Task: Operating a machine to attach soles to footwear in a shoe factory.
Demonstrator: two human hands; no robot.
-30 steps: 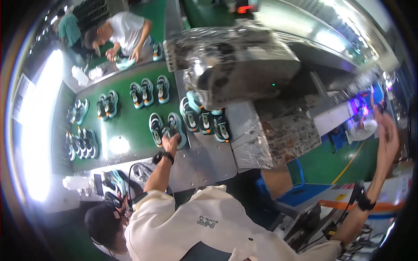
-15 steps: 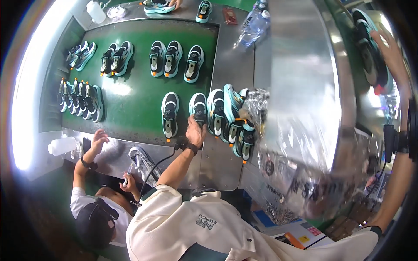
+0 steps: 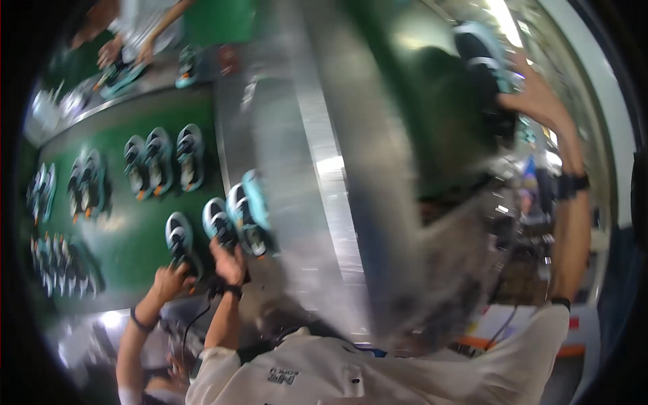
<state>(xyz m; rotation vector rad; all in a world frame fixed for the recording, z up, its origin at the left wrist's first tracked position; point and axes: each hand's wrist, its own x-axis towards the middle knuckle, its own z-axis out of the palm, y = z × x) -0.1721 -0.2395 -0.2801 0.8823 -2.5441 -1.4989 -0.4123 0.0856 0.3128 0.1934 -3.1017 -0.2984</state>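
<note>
Along the green tabletop (image 3: 131, 243), left hand (image 3: 229, 262) at a black-and-aqua sneaker (image 3: 217, 217)
Right hand (image 3: 540, 100) spread beside a blurred sneaker (image 3: 482, 66); whether either hand grips, I cannot tell.

At your nine o'clock, green tabletop (image 3: 121, 253) with grey metal edging (image 3: 234, 138) on its ten o'clock side. Large metal panel (image 3: 304, 158) runs from twelve toward six, motion-blurred. Bright light strip (image 3: 502, 20) between your one and two. Pale wall (image 3: 611, 128) at three, dark blue lower down.
</note>
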